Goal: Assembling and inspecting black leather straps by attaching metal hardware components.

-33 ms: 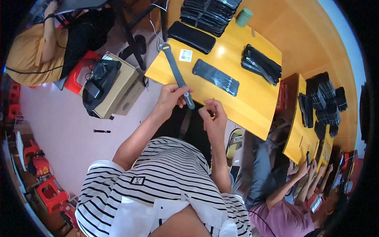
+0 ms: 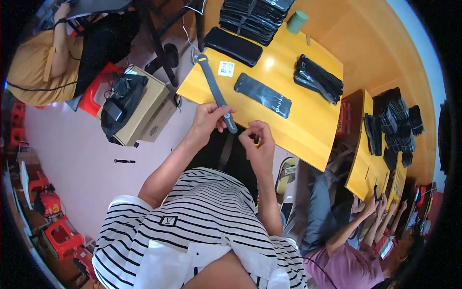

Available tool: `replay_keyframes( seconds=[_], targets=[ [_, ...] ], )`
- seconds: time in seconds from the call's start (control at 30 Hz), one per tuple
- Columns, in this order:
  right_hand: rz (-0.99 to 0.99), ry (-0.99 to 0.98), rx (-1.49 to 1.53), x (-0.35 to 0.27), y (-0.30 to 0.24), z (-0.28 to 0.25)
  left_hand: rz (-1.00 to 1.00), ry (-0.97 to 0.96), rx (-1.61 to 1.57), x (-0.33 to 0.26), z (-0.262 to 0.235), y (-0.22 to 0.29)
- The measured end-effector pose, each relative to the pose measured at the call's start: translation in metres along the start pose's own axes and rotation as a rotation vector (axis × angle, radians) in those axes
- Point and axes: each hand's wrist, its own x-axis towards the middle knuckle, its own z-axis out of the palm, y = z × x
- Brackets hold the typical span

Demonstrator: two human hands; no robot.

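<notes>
My left hand (image 2: 208, 120) pinches a long dark grey strap (image 2: 214, 89) near its lower end. The strap slants up over the near left edge of the yellow table (image 2: 313, 139), and its far end has a hole. Just right of the strap's lower end, my right hand (image 2: 260, 144) is closed, thumb against curled fingers. A little black and yellow shows in its palm, too small to name. Beyond my hands, a flat bundle of dark straps (image 2: 263, 95) lies on the table beside a white printed label (image 2: 226, 68).
Farther back are a black bundle (image 2: 233, 45), a tall banded stack (image 2: 255, 21) and a green canister (image 2: 297, 21). More black bundles (image 2: 317, 78) lie at right. A cardboard box (image 2: 149, 118) and red stool stand left. Co-workers sit at left and lower right.
My right hand has shifted very slightly left, toward the strap. My left hand and the strap stay nearly in place.
</notes>
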Motion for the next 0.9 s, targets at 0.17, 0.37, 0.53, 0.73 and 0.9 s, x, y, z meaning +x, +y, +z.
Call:
replay_keyframes(
  seconds=[0.17,0.37,0.53,0.73,0.9],
  targets=[
    [-0.258,-0.029,-0.22,-0.002,0.011,0.01,0.002,-0.032,0.002,-0.005,0.008,0.003],
    [0.025,-0.015,0.137,-0.001,0.004,0.01,-0.125,-0.248,-0.255,-0.017,0.008,0.004],
    [0.157,-0.11,0.389,-0.001,-0.019,0.01,-0.066,-0.155,-0.286,-0.017,0.006,0.009],
    [-0.003,-0.192,0.071,-0.007,-0.022,0.005,-0.021,-0.084,-0.211,-0.015,-0.002,0.017],
    [-0.031,-0.216,-0.027,-0.003,-0.02,0.009,0.016,-0.028,-0.177,-0.015,-0.007,0.023]
  ],
)
